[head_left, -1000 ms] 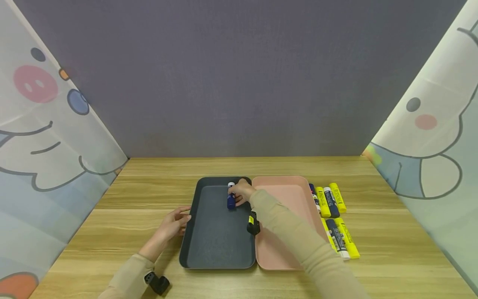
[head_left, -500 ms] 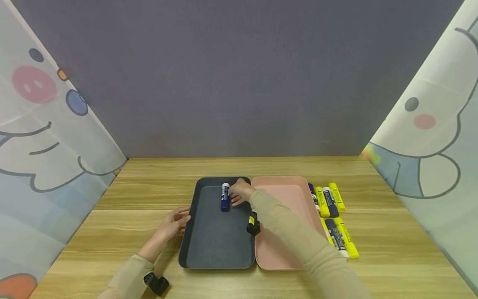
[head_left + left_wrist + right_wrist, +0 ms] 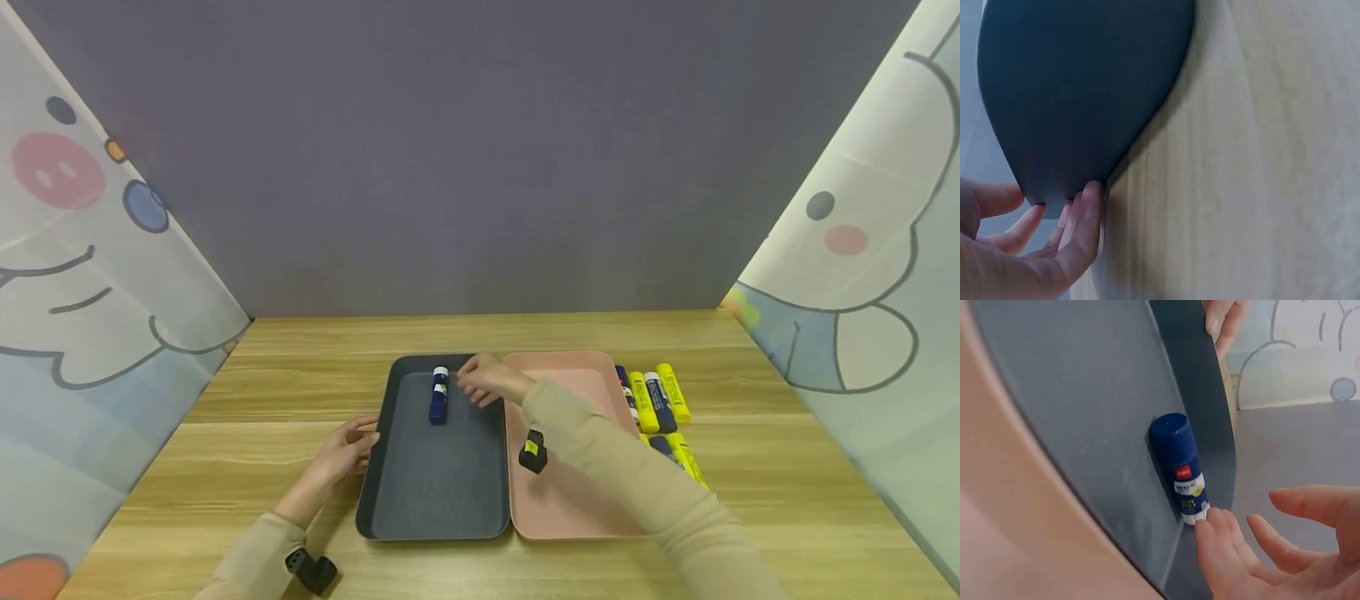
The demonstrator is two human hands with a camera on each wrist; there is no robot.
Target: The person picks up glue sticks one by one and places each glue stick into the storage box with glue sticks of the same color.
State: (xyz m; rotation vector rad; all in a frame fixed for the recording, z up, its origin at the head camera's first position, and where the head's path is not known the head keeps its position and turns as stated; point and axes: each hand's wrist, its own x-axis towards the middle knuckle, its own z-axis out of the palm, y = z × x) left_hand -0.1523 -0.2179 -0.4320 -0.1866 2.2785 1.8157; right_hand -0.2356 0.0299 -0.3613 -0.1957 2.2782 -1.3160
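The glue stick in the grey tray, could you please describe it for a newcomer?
On the wooden table, find the grey tray left of the pink tray. Toward its far end lies a blue, white-tipped glue stick, alone there; the others lie right of the pink tray.

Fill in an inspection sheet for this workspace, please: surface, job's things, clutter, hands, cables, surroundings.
Surface: wood-grain table.
Job's things: blue glue stick lies in the dark grey tray, white end toward the far edge.
Nearby things: pink tray on the dark one's right; beyond it, yellow sticks and navy sticks, some partly hidden.
Clutter: nothing seen.
Hands: left hand holds the dark grey tray's left edge; right hand is at its far right corner, fingers loose, a gap from the glue stick in the head view.
Cables: nothing seen.
Surroundings: grey panel behind, cartoon-printed sheets either side.
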